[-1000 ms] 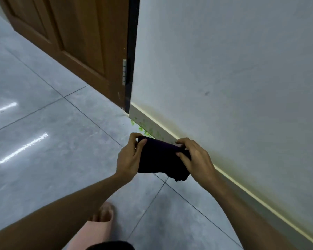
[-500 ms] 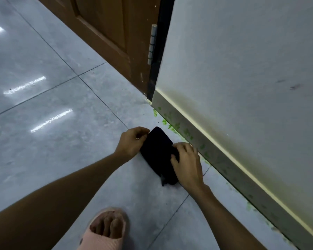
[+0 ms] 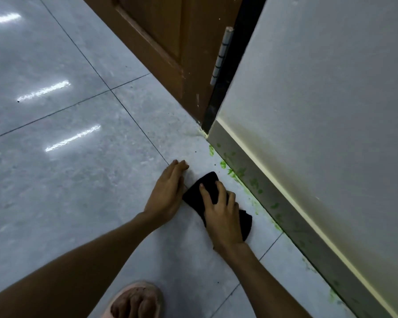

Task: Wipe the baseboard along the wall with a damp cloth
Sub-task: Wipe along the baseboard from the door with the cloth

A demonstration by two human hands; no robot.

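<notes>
Cloth (image 3: 213,191): dark, folded, flat on the floor (image 3: 78,180) under the right hand (image 3: 221,214), whose spread fingers pressed it down. Left hand (image 3: 168,191): beside it, fingers straight, resting on the floor, holding nothing. Baseboard (image 3: 269,196): just beyond the right hand, green-smeared, not touched. Risk: the cloth, pushed along the floor, probably spreads the smears (image 3: 253,183) instead of lifting them.
</notes>
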